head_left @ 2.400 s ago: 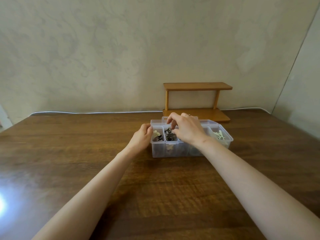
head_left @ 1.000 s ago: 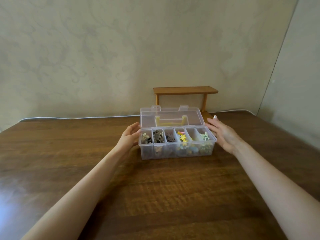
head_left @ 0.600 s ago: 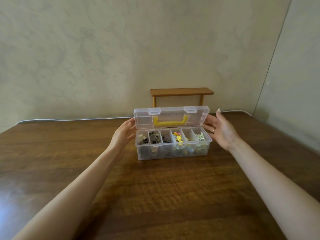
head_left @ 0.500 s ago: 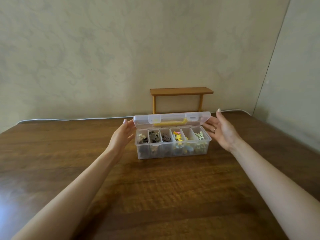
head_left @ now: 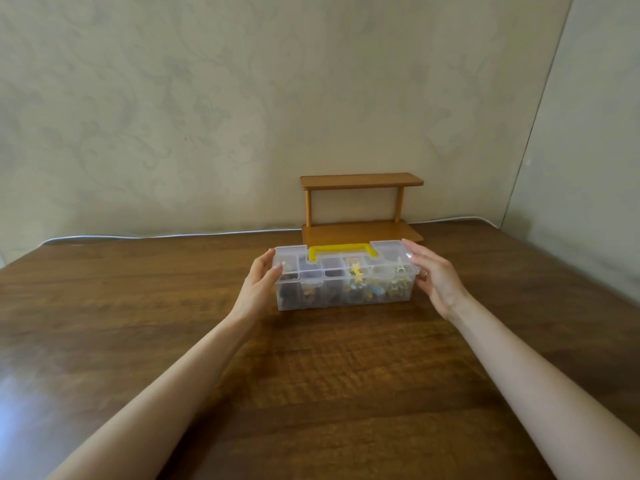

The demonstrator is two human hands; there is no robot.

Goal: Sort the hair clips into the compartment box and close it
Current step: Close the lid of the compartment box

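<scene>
Clear plastic box [head_left: 346,293] with a yellow handle [head_left: 341,252] stands at the centre of the frame on a dark wooden table [head_left: 311,375], its lid [head_left: 382,262] lying down flat over the compartments; whether the front catches are snapped fast cannot be told. Hair clips [head_left: 356,276] show through the walls, dark ones in the left compartments, yellow, blue and pale green ones toward the right. A person's bare arms reach in from the lower corners of the frame; the left hand [head_left: 258,284] clasps the box's left end, thumb on the lid's front corner and fingers bent round the end wall; the right hand [head_left: 434,278] lies against the right end with its fingers nearly straight, fingertips on the lid's far corner and thumb at the side. Behind the box, just above centre, a small wooden shelf [head_left: 360,181] stands against a pale patterned wall [head_left: 207,98]; a white cable [head_left: 173,236] runs along the table's far edge.
</scene>
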